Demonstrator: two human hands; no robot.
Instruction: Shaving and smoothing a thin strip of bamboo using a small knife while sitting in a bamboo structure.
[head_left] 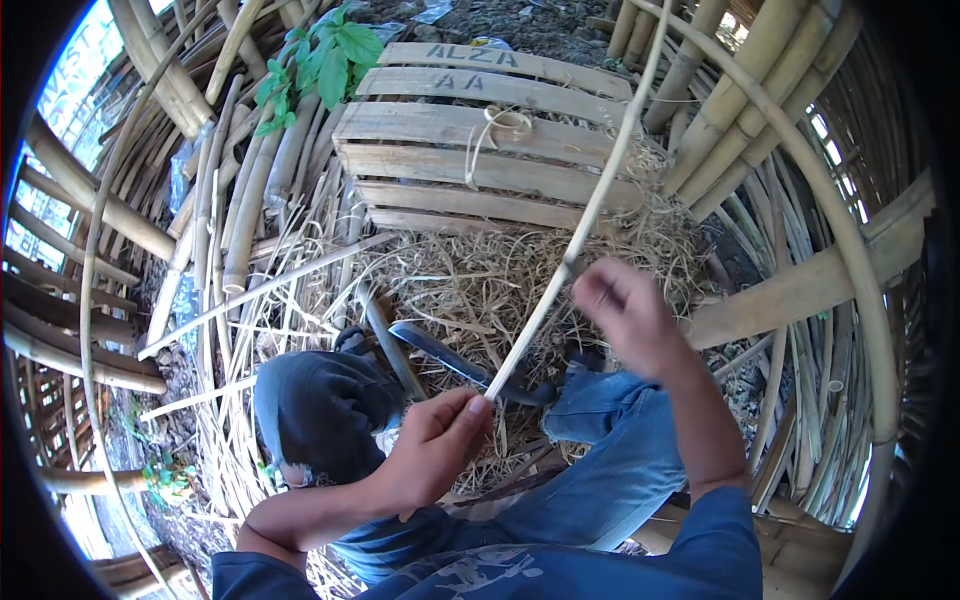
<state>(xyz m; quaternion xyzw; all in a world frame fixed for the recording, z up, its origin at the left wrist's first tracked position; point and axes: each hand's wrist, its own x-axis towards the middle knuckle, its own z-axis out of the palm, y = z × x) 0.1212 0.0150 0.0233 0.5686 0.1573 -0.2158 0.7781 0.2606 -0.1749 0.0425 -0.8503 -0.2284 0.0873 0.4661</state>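
Observation:
A long, pale bamboo strip (585, 225) slants from my lap up past the top edge, with a darker node partway along. My left hand (440, 440) pinches its lower end between thumb and fingers. Beside the node, my right hand (637, 315) hovers a little to the right of the strip. Its fingers are loosely curled, slightly blurred and hold nothing that I can see. A large knife (440, 352) with a dark blade lies low between my legs, behind the strip, its dark handle (530, 393) toward the right.
A slatted wooden crate (480, 135) carries a loop of thin strip (508, 122). Shavings (440, 285) cover the ground before it. Cut bamboo strips (215, 400) pile at left, near a leafy green plant (335, 55). Bamboo poles (765, 90) and a flat bamboo beam (800, 280) stand close at right.

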